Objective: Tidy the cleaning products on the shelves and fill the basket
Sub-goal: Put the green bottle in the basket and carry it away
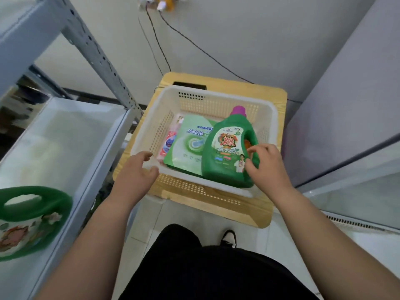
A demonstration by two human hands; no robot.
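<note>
White basket [216, 93] on wooden surface [249, 215].
Left hand [135, 169] fingers clasp basket's near-left rim; right hand [267, 165] fingers grip green detergent bottle [227, 152] lying near-right.

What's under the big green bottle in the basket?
In the white basket, the green bottle lies partly on a light green pouch, with a pink packet beside that. Something orange peeks through the bottle's handle, but the bottle covers the rest.

Grey wall [238, 40], pale tiled floor [184, 214], light wooden table [249, 213].
</note>
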